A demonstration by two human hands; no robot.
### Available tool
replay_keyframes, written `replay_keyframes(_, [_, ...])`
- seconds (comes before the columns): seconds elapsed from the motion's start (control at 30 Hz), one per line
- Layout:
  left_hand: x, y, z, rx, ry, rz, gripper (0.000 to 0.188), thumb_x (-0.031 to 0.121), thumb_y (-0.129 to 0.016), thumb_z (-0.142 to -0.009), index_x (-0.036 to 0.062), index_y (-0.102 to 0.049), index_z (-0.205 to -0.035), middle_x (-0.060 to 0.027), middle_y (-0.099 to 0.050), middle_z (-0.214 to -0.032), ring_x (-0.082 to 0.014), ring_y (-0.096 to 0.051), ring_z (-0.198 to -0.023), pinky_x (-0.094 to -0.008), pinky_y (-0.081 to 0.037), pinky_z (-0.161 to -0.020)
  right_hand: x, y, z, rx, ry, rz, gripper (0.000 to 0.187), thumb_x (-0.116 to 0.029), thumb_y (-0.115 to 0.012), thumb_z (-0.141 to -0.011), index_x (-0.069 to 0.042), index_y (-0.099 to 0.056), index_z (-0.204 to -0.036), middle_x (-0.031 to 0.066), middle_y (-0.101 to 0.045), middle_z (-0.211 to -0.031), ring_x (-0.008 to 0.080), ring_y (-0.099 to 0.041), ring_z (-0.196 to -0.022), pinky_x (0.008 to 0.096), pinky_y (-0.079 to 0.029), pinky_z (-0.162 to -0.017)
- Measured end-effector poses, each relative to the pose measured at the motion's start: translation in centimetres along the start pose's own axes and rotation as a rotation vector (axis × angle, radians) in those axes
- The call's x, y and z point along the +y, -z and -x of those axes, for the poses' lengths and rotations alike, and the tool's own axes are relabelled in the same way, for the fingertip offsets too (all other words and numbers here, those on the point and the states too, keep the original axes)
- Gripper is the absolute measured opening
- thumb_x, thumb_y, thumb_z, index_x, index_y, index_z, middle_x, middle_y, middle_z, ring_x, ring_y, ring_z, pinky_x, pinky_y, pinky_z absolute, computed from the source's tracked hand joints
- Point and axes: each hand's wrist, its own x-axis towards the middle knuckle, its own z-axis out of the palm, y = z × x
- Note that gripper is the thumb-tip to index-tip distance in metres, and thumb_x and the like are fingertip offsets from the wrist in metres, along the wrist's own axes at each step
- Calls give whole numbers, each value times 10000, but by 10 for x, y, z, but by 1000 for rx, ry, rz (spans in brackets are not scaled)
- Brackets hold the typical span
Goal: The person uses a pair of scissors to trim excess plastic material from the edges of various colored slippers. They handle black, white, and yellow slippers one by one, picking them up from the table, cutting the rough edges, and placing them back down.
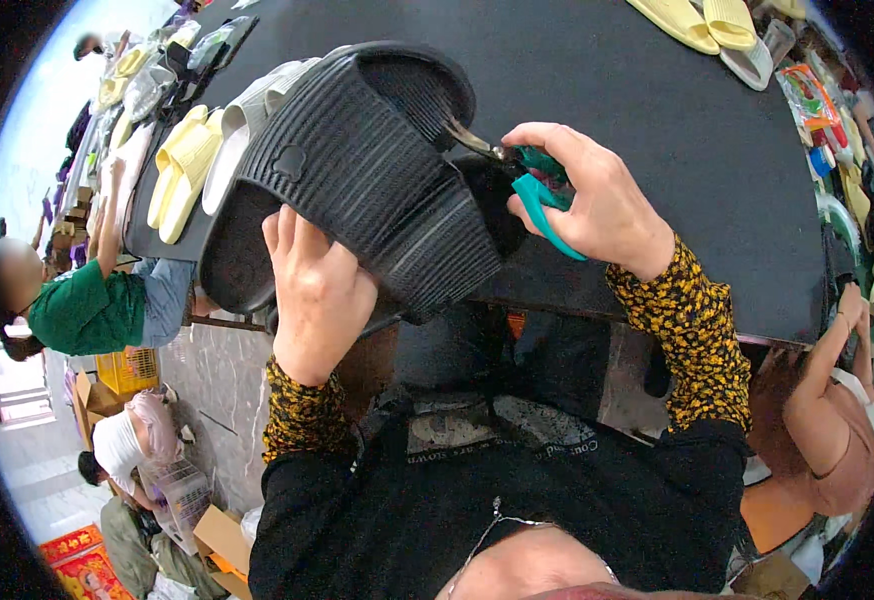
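Note:
A pair of black ribbed slide slippers [332, 150] is held up over the near edge of the dark table. The fingers of my left hand [319, 300] are hooked under the wide strap of one slipper and grip it. In my right hand [597, 195] is a pair of scissors with teal handles [545, 218], fingers in the loops. The scissor blades [472, 138] point left and reach the footbed edge of a slipper; whether they touch it I cannot tell.
On the dark table [607, 80], pale yellow slippers [187, 175] and a whitish pair [237, 135] lie left; more yellow slippers [729, 22] lie at the far right. A person in green [87, 310] works at left, another person [837, 440] at right. An open carton [222, 540] stands lower left.

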Motion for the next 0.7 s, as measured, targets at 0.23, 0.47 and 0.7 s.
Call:
replay_keyframes(0.23, [12, 5, -18, -27, -122, 9, 212, -5, -609, -486, -24, -601, -697, -187, -552, -1065, -357, -514, -981, -450, -377, -806, -4, 7, 0, -12, -63, -26, 471, -86, -738, -705, -10, -559, -1134, 161, -636, -1044, 300, -650, -923, 343, -513, -816])
replay_keyframes(0.47, [16, 6, -24, -42, -170, 0, 193, 63, -623, -466, -9, -589, -642, -188, -548, -976, -356, -513, -918, -443, -376, -770, -1, 9, 1, 61, 7, 77, 417, -79, -718, -727, -15, -575, -1113, 172, -649, -1008, 307, -659, -907, 352, -524, -776])
replay_keyframes(0.7, [18, 1, -21, -36, -164, 43, 202, 108, -660, -480, 11, -585, -640, -157, -526, -899, -327, -492, -881, -426, -368, -747, 1, 6, 6, 98, 23, 74, 388, -81, -714, -747, -20, -584, -1108, 174, -664, -947, 306, -669, -835, 351, -535, -718])
